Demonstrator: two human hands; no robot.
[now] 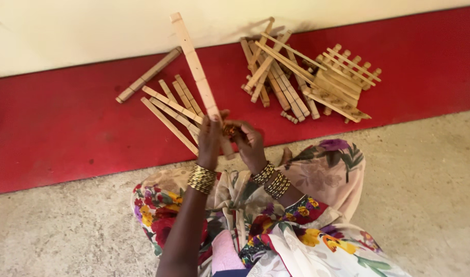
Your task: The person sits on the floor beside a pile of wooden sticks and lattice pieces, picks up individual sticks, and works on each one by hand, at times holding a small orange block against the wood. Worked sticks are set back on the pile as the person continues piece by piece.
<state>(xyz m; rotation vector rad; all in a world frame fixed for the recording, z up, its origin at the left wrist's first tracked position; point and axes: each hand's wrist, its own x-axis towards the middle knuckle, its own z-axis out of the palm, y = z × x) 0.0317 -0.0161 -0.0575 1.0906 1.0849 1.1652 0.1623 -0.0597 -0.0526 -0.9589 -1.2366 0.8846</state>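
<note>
the left hand (210,139) is grasping a long pale notched wooden strip (196,69), holding it up tilted over the red floor band (65,128). the right hand (249,143) is pinching its lower end, beside loose wooden slats (173,110).

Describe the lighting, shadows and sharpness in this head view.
Head view: soft, even light with no glare; the pile of wooden pieces throws only faint shadows on the red strip. The slat held by the left hand is fairly sharp, the right hand slightly soft. The concrete floor looks smeared, low in detail.
</note>
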